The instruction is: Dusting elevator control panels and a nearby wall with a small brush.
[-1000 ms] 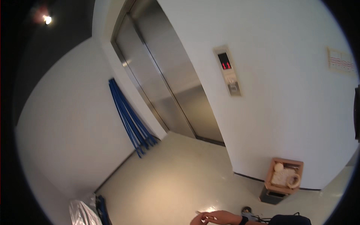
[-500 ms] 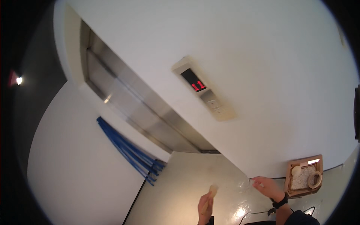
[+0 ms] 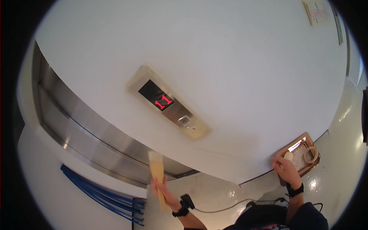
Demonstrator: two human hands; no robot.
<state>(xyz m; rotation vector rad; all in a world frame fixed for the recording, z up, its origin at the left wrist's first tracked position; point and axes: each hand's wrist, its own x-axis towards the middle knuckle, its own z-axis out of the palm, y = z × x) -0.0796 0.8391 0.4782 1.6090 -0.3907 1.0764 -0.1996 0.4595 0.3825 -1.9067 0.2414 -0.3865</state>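
Note:
My left hand (image 3: pixel 164 191) is wrapped round the wooden handle of a flat brush (image 3: pixel 156 170). The brush's pale bristles point up and away, in front of the steel elevator doors, and look slightly blurred. On the right, my right hand (image 3: pixel 287 172) is at the near left side of a brown box-like bin (image 3: pixel 279 150), its fingers bent but apart, with nothing seen in them. White granules (image 3: pixel 299 163) fill the bin's top. On it lie a tan ring like a tape roll (image 3: pixel 316 155) and a small pale rounded piece (image 3: pixel 288 156), partly beside my fingers.
A white wall carries an elevator call panel (image 3: pixel 168 103) with a red display. Steel elevator doors (image 3: pixel 96 134) stand at the left. Blue strips (image 3: pixel 103 197) hang at lower left. A dark cable (image 3: pixel 226 209) runs from my left wrist. The floor (image 3: pixel 214 191) is shiny.
The view has turned and come nearer the wall. My left hand has raised the brush up and left. My right hand has come over to the bin's side.

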